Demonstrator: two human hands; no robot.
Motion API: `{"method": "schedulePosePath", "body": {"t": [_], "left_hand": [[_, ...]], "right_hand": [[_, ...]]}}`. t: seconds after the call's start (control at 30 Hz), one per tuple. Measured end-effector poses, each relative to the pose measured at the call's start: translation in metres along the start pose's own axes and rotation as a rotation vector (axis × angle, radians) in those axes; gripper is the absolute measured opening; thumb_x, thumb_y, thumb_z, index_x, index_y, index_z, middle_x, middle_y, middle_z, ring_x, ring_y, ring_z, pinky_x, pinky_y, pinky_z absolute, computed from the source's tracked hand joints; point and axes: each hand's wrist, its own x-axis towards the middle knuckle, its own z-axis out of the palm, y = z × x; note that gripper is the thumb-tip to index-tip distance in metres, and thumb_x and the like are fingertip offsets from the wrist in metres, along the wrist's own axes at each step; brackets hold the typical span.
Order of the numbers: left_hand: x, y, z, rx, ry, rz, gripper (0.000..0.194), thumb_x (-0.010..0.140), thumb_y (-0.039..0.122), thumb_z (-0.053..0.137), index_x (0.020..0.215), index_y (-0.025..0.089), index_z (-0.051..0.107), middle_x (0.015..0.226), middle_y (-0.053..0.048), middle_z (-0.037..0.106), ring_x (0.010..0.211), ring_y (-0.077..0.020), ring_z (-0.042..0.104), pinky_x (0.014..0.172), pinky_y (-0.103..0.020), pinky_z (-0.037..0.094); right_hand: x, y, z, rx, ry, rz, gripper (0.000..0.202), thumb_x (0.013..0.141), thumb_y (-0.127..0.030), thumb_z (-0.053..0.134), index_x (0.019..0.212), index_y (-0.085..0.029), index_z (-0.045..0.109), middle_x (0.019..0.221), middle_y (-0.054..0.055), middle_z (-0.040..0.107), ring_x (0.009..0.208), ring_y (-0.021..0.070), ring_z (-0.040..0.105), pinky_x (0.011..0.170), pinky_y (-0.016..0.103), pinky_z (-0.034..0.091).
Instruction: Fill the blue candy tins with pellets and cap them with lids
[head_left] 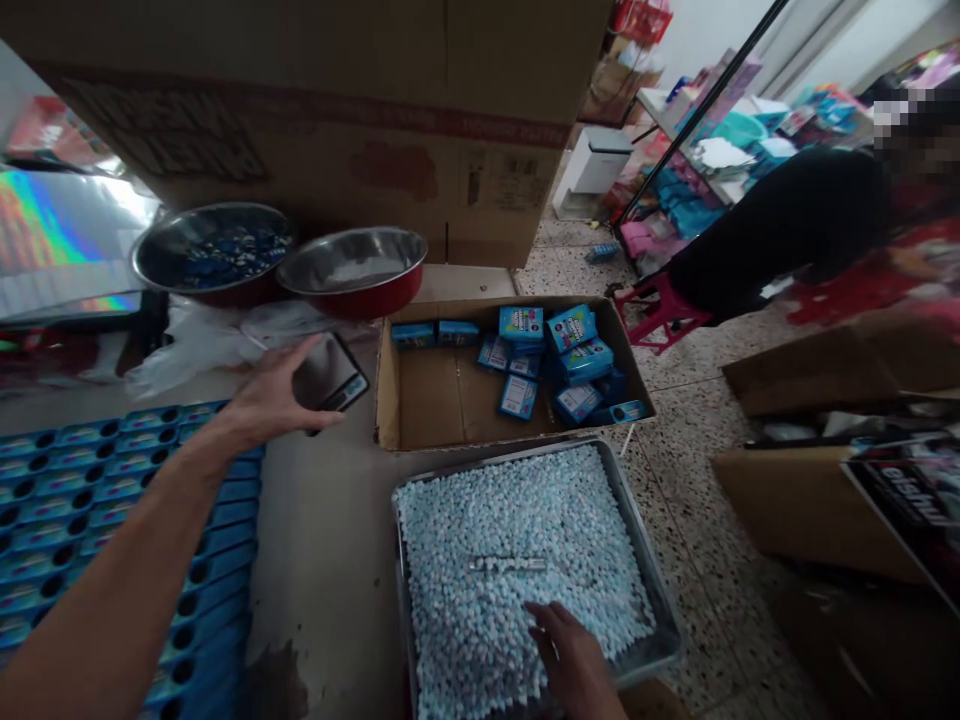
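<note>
My left hand (274, 395) grips a small pocket scale (330, 372) by its edge, thumb on one side, above the table left of the carton. It has a shiny plate, a dark rim and a pale display. At the near edge of a metal tray (660, 650), my right hand (574, 655) has its fingers stretched apart over pale blue and white pellets (517, 510). The fingertips seem to touch them; nothing is visible in that hand. A narrow silvery strip (508, 565) lies among the pellets. Behind the tray, an open carton (442, 400) holds several blue boxes (577, 345).
Rows of blue boxes (97, 470) cover the table's left side. Two metal bowls (367, 300) stand at the back beside crumpled plastic (202, 340), before a large cardboard box (337, 120). To the right are a person (787, 220), a pink stool (664, 310) and opened cartons (795, 500).
</note>
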Motion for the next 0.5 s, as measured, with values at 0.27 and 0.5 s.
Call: {"method": "schedulePosePath", "body": {"t": [0.27,0.5], "left_hand": [[0.059,0.149,0.103,0.094,-0.321,0.161,0.122,0.05,0.042,0.09,0.157,0.028,0.033,0.145,-0.018,0.037,0.133,-0.0451,0.039,0.111,-0.053,0.033],[0.072,0.126,0.174,0.195,-0.614,-0.1,0.128,0.055,0.047,0.092,0.16,0.029,0.02,0.16,-0.026,0.02,0.143,-0.0503,0.03,0.111,-0.053,0.033]], "right_hand": [[0.01,-0.02,-0.011,0.028,0.062,-0.083,0.033,0.098,-0.03,0.048,0.12,-0.027,0.072,0.101,0.009,0.075,0.088,0.0229,0.074,0.076,0.03,0.059],[-0.003,-0.01,-0.034,0.1,0.054,0.02,0.032,0.098,-0.025,0.049,0.122,-0.022,0.07,0.098,0.008,0.072,0.088,0.0212,0.069,0.078,0.03,0.054]]}}
